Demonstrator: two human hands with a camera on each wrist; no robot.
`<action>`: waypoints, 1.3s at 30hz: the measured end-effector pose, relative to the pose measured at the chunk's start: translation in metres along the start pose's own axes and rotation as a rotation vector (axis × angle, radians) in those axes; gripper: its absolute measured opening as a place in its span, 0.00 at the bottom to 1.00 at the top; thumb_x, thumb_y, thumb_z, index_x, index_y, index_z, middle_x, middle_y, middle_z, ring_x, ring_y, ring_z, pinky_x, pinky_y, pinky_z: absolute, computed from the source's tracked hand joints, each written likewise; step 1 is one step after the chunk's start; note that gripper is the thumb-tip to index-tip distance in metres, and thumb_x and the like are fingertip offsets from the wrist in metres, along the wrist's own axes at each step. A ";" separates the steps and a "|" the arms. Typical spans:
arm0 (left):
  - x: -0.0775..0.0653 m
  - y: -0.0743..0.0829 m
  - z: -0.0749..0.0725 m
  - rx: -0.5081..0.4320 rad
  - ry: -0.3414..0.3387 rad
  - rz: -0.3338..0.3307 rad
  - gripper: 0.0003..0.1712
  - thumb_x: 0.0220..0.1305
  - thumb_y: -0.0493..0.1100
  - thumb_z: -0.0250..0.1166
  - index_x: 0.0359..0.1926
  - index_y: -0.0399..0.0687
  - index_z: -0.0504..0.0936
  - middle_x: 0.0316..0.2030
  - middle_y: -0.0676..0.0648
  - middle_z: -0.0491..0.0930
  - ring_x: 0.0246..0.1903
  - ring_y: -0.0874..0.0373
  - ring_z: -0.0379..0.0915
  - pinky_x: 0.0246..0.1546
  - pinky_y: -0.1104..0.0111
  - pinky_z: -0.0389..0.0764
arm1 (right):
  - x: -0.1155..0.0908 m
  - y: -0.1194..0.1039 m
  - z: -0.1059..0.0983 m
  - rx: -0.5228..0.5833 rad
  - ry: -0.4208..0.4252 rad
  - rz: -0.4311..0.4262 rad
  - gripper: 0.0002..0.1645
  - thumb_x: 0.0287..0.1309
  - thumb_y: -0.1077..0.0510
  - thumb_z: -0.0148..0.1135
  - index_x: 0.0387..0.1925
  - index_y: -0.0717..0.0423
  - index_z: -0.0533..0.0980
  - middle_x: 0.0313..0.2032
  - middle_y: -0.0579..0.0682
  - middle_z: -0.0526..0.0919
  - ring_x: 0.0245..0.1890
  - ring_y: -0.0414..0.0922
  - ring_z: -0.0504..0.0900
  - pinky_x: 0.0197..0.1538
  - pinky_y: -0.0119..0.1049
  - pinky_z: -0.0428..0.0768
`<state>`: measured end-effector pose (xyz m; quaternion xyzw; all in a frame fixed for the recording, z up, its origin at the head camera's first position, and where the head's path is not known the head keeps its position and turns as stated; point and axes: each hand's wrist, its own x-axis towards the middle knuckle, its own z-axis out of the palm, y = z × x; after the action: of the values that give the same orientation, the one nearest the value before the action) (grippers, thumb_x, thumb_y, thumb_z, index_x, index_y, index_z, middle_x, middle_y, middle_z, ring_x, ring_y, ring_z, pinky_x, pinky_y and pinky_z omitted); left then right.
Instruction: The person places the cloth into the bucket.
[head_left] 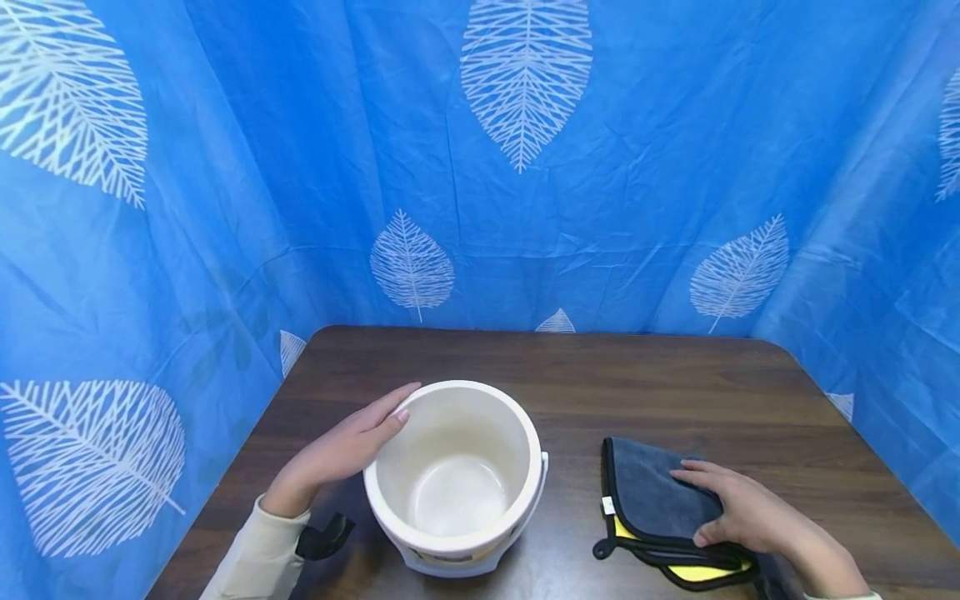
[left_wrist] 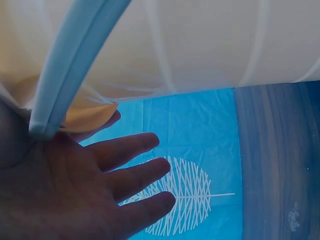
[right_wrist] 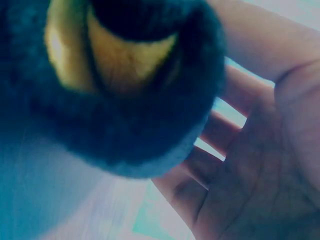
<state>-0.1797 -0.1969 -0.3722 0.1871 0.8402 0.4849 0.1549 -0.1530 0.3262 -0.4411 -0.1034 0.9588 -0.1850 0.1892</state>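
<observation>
A white bucket (head_left: 457, 483) with a bail handle stands upright on the table, left of centre. My left hand (head_left: 356, 442) rests against its left rim, the thumb lying over the edge. In the left wrist view, the left hand's fingers (left_wrist: 132, 175) are spread and mostly straight beside the bucket's wall (left_wrist: 200, 45) and pale blue handle (left_wrist: 75, 70). To the right lies a folded cloth (head_left: 652, 487), grey outside, yellow inside, with black edging. My right hand (head_left: 750, 508) grips it between thumb and fingers; in the right wrist view the cloth (right_wrist: 120, 130) bends into a loop.
The dark wooden table (head_left: 570, 367) has rounded far corners. Blue curtains (head_left: 337, 167) with white leaf prints surround it at the back and both sides. A black strap (head_left: 324, 537) hangs at the left wrist, near the bucket.
</observation>
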 end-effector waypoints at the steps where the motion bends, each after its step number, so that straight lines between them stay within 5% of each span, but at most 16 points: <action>1: 0.000 0.000 0.000 -0.001 -0.003 0.002 0.35 0.82 0.53 0.46 0.80 0.42 0.52 0.75 0.36 0.59 0.68 0.39 0.66 0.61 0.48 0.73 | 0.000 0.000 0.000 0.002 0.001 -0.001 0.49 0.36 0.51 0.85 0.64 0.60 0.76 0.65 0.71 0.69 0.61 0.76 0.68 0.50 0.70 0.74; 27: -0.003 0.000 0.000 -0.026 0.010 0.013 0.31 0.83 0.47 0.44 0.79 0.43 0.54 0.73 0.35 0.61 0.65 0.38 0.69 0.59 0.48 0.76 | -0.008 -0.003 0.008 -0.051 0.153 -0.137 0.26 0.45 0.55 0.81 0.48 0.52 0.84 0.47 0.49 0.84 0.48 0.58 0.83 0.48 0.55 0.81; 39: -0.002 0.001 0.000 -0.040 0.006 0.024 0.31 0.82 0.48 0.45 0.79 0.43 0.55 0.73 0.36 0.61 0.67 0.40 0.66 0.62 0.48 0.73 | -0.010 -0.005 0.004 0.001 0.185 -0.114 0.26 0.47 0.57 0.80 0.50 0.57 0.84 0.47 0.57 0.86 0.46 0.59 0.84 0.45 0.53 0.83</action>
<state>-0.1777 -0.1974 -0.3713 0.1924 0.8286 0.5039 0.1502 -0.1419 0.3232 -0.4394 -0.1402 0.9646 -0.2048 0.0893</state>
